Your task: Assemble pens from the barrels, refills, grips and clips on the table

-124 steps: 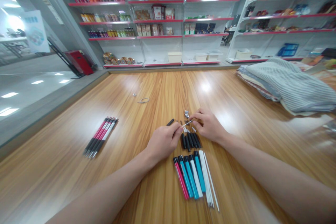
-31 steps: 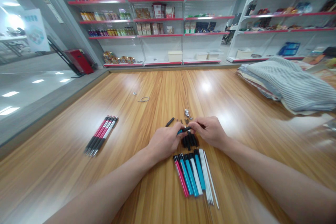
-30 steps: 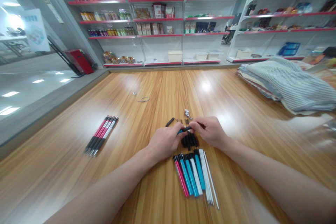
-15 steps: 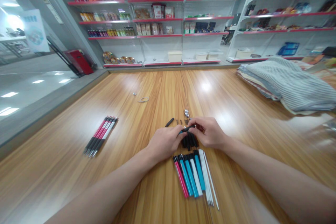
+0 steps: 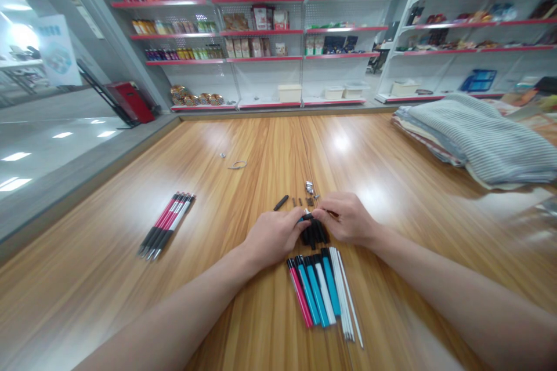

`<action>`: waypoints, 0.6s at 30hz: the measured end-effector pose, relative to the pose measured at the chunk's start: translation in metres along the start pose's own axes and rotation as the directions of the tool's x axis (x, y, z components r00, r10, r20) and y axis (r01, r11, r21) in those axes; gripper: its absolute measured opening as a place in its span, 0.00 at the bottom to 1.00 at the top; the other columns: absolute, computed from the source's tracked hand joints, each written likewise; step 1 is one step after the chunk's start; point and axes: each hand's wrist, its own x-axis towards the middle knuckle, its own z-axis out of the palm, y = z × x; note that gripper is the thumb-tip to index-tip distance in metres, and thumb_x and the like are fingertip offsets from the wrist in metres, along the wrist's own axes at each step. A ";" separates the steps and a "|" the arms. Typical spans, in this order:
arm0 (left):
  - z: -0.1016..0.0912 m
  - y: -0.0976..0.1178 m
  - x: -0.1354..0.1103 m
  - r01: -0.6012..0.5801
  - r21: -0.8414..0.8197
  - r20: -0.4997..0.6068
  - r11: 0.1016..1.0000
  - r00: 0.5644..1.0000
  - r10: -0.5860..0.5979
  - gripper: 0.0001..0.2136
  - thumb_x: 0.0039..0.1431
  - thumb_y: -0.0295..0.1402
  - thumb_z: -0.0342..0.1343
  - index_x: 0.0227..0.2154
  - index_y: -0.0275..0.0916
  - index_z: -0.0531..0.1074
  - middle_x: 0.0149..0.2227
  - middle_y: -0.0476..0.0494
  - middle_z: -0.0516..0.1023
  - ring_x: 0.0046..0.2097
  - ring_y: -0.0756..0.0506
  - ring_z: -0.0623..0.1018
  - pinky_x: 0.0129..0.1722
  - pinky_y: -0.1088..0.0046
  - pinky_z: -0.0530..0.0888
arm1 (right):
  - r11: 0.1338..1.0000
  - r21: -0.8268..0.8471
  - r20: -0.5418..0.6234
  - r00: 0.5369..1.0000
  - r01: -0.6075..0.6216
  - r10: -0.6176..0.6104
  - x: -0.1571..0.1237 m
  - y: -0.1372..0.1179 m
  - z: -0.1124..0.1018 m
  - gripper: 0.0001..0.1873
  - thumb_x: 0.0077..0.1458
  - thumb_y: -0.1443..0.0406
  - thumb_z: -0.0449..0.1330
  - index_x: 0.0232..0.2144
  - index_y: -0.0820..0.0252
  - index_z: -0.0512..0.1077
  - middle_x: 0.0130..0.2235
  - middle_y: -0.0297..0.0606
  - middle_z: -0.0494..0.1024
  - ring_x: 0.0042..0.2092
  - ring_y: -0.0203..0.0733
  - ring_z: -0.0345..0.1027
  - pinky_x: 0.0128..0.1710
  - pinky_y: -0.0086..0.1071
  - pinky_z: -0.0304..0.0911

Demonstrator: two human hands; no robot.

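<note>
My left hand (image 5: pixel 278 230) is closed around a pen barrel (image 5: pixel 307 217), of which a bit of blue and a black end show. The fingertips of my right hand (image 5: pixel 346 217) pinch at the black end; what exactly sits between them is hidden. Just below the hands lie several black pen grips (image 5: pixel 314 236). Nearer me is a row of pink, blue and white pen barrels (image 5: pixel 314 287) with black ends. Beside it on the right lie several thin white refills (image 5: pixel 346 301). Small silver pen tips (image 5: pixel 308 187) and springs (image 5: pixel 300 202) rest beyond my hands.
A single black grip (image 5: pixel 281 203) lies left of the small parts. Several assembled pens (image 5: pixel 168 225) lie side by side on the left. A thin looped strip (image 5: pixel 238 165) is farther back. Folded cloths (image 5: pixel 478 133) are stacked at the right; shelves (image 5: pixel 265 32) stand behind the table.
My right hand's fingers have closed in toward my left hand, and less of the black end shows between them. The left hand has stayed in place.
</note>
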 end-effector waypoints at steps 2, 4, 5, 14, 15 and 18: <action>0.000 0.000 0.000 -0.008 -0.015 0.000 1.000 1.000 0.008 0.14 0.68 0.40 0.40 0.39 0.39 0.68 0.33 0.44 0.77 0.34 0.44 0.78 0.30 0.72 0.68 | 0.999 0.039 0.014 1.000 0.002 -0.002 0.000 -0.001 -0.001 0.11 0.59 0.61 0.56 0.26 0.60 0.70 0.25 0.35 0.71 0.27 0.37 0.62 0.28 0.31 0.54; 0.000 0.000 0.000 -0.006 -0.034 -0.003 0.999 1.000 0.006 0.14 0.68 0.40 0.40 0.40 0.40 0.68 0.34 0.44 0.77 0.35 0.44 0.78 0.31 0.72 0.69 | 0.996 0.089 0.025 1.000 0.015 -0.017 0.000 -0.001 -0.002 0.07 0.57 0.62 0.57 0.35 0.59 0.72 0.31 0.38 0.74 0.32 0.39 0.66 0.32 0.31 0.58; 0.000 0.000 0.000 -0.002 -0.041 -0.004 0.999 1.000 0.002 0.13 0.68 0.40 0.41 0.41 0.40 0.68 0.34 0.44 0.77 0.35 0.44 0.78 0.31 0.72 0.69 | 0.995 0.099 0.025 0.999 0.022 -0.024 0.000 -0.001 -0.002 0.08 0.57 0.63 0.58 0.38 0.59 0.72 0.33 0.39 0.75 0.34 0.40 0.67 0.34 0.32 0.60; -0.001 0.001 -0.001 0.008 -0.028 0.006 1.000 1.000 -0.007 0.13 0.67 0.40 0.42 0.38 0.40 0.68 0.31 0.45 0.77 0.33 0.44 0.78 0.29 0.73 0.67 | 0.996 0.092 -0.012 1.000 -0.011 0.012 0.001 0.003 0.000 0.13 0.59 0.61 0.56 0.24 0.60 0.70 0.24 0.36 0.70 0.28 0.37 0.61 0.29 0.31 0.54; -0.001 0.001 -0.001 0.007 -0.040 0.005 0.999 1.000 -0.007 0.13 0.68 0.40 0.41 0.39 0.40 0.68 0.32 0.45 0.77 0.34 0.44 0.78 0.30 0.72 0.68 | 0.991 0.129 -0.022 0.999 -0.032 0.035 0.001 0.003 -0.002 0.11 0.58 0.61 0.57 0.27 0.60 0.70 0.25 0.35 0.70 0.28 0.36 0.61 0.28 0.30 0.54; -0.001 0.000 -0.001 0.007 -0.054 0.002 0.999 1.000 -0.007 0.13 0.68 0.40 0.41 0.41 0.40 0.68 0.33 0.44 0.77 0.35 0.44 0.78 0.32 0.71 0.68 | 0.972 0.230 -0.044 0.997 -0.055 0.067 0.001 0.003 -0.006 0.10 0.55 0.62 0.59 0.39 0.60 0.70 0.29 0.35 0.72 0.28 0.36 0.61 0.29 0.30 0.57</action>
